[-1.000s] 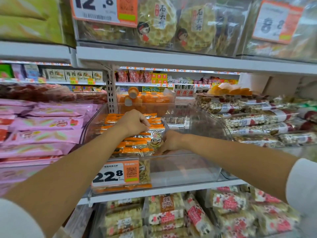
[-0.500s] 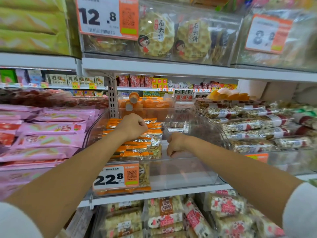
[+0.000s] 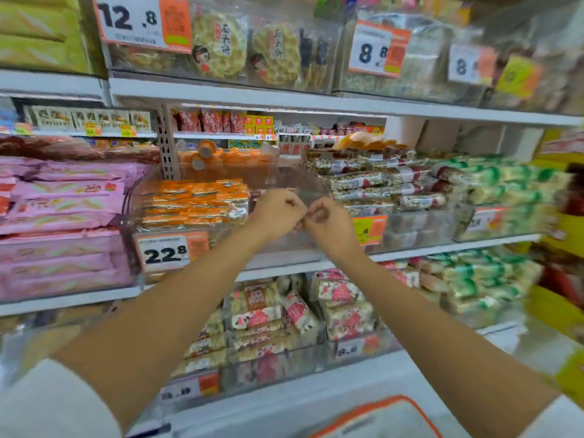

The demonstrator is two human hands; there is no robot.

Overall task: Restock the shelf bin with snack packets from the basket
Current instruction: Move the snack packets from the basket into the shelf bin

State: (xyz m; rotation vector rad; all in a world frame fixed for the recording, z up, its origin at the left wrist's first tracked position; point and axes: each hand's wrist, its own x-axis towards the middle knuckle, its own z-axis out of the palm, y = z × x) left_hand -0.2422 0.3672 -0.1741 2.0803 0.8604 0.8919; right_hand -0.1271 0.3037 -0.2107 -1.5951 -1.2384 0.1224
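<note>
- Orange snack packets [image 3: 196, 200]: stacked flat in layers, filling the left part of the bin and reaching up close to its rim.
- Clear shelf bin [image 3: 221, 245]: sits on the middle shelf [image 3: 410, 252], straight ahead of me. Its right part shows only clear plastic behind my hands. A price tag [image 3: 164, 252] reading 22.8 hangs on its front wall at the left.
- My left hand [image 3: 276, 213]: in front of the bin's right part, just beside the stack, knuckles up and fingers curled in.
- My right hand [image 3: 330, 224]: close against the left one, fingers curled in as well; the two look to touch at the fingertips.
- Motion blur there. I cannot tell whether either hand pinches anything.
- Basket [image 3: 392, 420]: orange-rimmed, at the bottom edge of view, below my right forearm; only its top corner shows.
- Left of the bin: long pink packets [image 3: 63, 203] in a heaped pile.
- Right of the bin: clear-wrapped nut bars [image 3: 373, 181], then green-and-white packs [image 3: 499, 184] farther right.
- Shelf below: more bins of red-and-white wrapped bars [image 3: 262, 311].
- Shelf above: round biscuits [image 3: 221, 45] in clear bags beside a 12.8 tag [image 3: 139, 20].
- White sleeve [image 3: 47, 403] on my left arm, low in the corner.
</note>
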